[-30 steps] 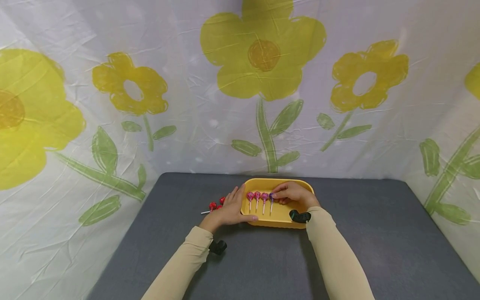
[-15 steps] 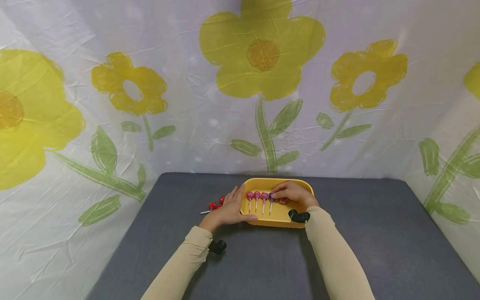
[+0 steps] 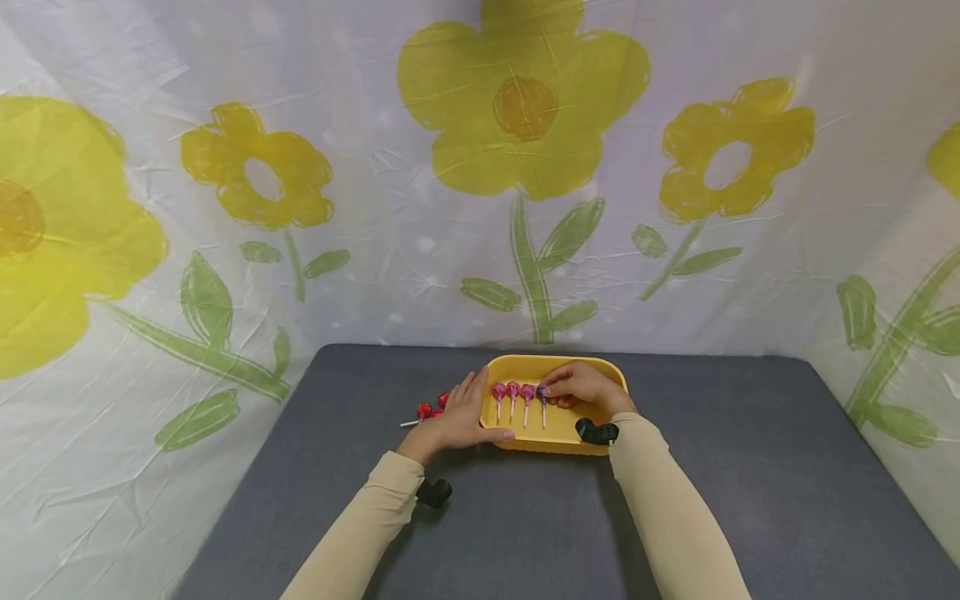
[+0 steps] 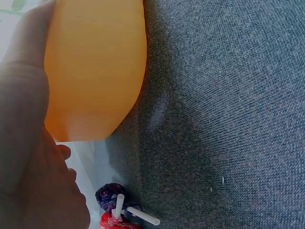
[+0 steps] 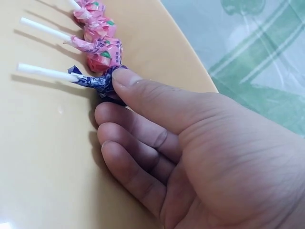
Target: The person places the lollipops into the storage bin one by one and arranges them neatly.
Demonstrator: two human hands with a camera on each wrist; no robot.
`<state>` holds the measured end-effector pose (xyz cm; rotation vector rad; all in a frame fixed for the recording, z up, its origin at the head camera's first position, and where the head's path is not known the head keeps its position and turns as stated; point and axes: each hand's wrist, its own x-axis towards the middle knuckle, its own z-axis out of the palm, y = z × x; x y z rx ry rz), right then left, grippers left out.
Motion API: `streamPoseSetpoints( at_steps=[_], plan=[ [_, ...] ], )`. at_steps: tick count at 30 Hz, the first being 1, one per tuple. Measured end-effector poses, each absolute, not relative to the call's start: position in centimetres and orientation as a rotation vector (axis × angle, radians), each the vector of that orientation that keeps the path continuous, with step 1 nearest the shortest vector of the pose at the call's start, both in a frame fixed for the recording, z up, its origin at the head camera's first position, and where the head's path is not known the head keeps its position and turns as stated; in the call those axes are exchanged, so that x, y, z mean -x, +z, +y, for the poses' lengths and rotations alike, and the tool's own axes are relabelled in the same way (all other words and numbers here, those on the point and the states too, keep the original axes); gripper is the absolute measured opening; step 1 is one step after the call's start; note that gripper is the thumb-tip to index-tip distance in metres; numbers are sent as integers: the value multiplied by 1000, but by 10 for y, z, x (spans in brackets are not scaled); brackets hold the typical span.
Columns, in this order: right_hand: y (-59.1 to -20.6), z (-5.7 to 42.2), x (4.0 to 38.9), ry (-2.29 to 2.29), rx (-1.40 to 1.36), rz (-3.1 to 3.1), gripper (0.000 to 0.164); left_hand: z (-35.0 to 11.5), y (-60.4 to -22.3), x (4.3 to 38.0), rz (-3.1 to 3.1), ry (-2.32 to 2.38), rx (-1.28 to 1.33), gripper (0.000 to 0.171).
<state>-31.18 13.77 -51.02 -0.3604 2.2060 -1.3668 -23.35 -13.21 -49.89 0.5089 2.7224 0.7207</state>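
A yellow tray (image 3: 555,447) stands near the back of the table. Three pink-wrapped lollipops lie side by side in it, heads away from me; the nearest pink lollipop (image 5: 106,55) touches the purple one. With thumb and fingers my right hand (image 3: 588,389) pinches the head of the purple-wrapped lollipop (image 5: 97,82), whose white stick points toward me. My left hand (image 3: 457,417) rests against the tray's left end, fingers straight along the side and thumb over the near rim. Behind that hand several red lollipops (image 3: 424,411) lie partly hidden on the table.
In the left wrist view, a dark purple lollipop (image 4: 110,196) lies by a red one (image 4: 114,223) outside the tray. The grey table (image 3: 525,525) ends at the back against a white flowered cloth (image 3: 420,250).
The purple lollipop's stick has swung slightly to the right at its lower end. Both hands keep nearly the same places, and the tray has not moved.
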Motion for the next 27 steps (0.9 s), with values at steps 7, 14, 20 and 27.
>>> streamPoseSetpoints(
  at_steps=[7,14,20,27],
  plan=[
    [-514,137,313,-1367,368,2202,28,-133,-502,234,2725,707,-505,128],
    [-513,136,313,-1356,372,2207,28,-132,-502,233,2722,709,-484,129],
    [-510,135,312,-1332,371,2233,27,-132,-500,233,2720,702,-487,129],
    [-508,137,311,-1308,398,2258,28,-132,-499,234,2725,701,-495,128]
  ],
)
